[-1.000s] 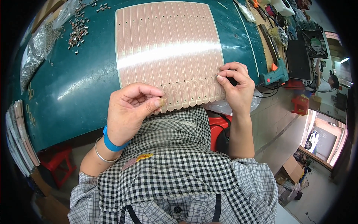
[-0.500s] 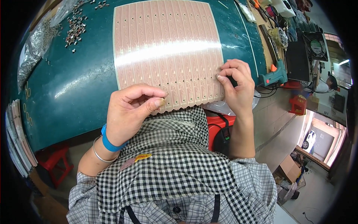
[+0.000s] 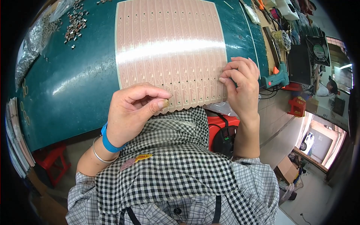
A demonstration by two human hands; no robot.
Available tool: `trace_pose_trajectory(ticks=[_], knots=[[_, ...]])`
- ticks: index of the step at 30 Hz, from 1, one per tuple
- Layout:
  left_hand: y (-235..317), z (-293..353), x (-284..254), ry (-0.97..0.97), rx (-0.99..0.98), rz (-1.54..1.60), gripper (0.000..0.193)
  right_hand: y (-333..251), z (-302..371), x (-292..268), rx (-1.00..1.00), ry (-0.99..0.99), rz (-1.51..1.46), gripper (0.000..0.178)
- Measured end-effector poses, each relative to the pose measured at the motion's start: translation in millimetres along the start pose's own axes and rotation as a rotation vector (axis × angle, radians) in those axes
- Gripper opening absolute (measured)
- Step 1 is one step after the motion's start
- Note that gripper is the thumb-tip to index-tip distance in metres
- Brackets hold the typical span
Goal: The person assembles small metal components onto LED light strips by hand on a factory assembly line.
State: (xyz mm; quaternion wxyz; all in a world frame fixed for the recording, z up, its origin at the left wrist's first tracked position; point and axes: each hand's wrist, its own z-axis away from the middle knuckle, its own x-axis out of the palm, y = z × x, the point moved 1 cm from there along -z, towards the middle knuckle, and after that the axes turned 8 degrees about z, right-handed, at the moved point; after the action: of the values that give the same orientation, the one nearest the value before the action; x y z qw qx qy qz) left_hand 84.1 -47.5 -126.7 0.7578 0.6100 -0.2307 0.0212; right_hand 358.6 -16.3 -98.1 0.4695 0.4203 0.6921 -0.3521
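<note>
A wide pinkish sheet of long parallel strips (image 3: 168,30), like a circuit-board panel, lies before me with small dark holes in rows and a scalloped near edge. My left hand (image 3: 135,103) hovers at its near left part, thumb and forefinger pressed together; what they pinch, if anything, is too small to make out. A blue band (image 3: 110,142) and a metal bangle circle that wrist. Over the sheet's right edge is my right hand (image 3: 242,80), fingers curled and the thumb tip by the end of a row of holes. Anything in that grip is hidden.
The sheet lies on a green tabletop (image 3: 82,90). Small metal parts (image 3: 77,26) are heaped at the far left beside a clear plastic bag (image 3: 33,52). At right are a green glue gun (image 3: 275,78) and a fan (image 3: 318,48). Red stools (image 3: 52,163) stand below.
The view has shifted slightly, and the sheet sits a little higher and further right in it. Both hands keep nearly the same pose over the sheet.
</note>
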Motion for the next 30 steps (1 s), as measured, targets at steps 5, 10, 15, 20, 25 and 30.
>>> trace_pose_trajectory(ticks=[5, 10, 15, 20, 25, 30], knots=[[1, -2, -1, -0.032, 0.017, -0.052, 0.014, 0, 1, 1, 0.012, -0.014, -0.014, 0.014], [1, -1, 1, -0.032, 0.000, -0.042, 0.015, -8, 0, 3, -0.020, 0.013, 0.056, 0.014], [0, -2, 1, 0.005, -0.017, 0.047, 0.013, -7, 5, 7, 0.020, 0.051, 0.054, 0.014], [1, -4, 3, 0.019, -0.016, 0.080, 0.011, -14, -1, -7, 0.066, 0.086, -0.103, 0.015], [4, -1, 8, -0.020, -0.058, 0.261, 0.013, -65, -12, -12, -0.065, 0.161, -0.597, 0.017], [2, 1, 21, 0.001, -0.041, 0.381, 0.013, -87, -13, -4, -0.153, 0.270, -0.628, 0.017]])
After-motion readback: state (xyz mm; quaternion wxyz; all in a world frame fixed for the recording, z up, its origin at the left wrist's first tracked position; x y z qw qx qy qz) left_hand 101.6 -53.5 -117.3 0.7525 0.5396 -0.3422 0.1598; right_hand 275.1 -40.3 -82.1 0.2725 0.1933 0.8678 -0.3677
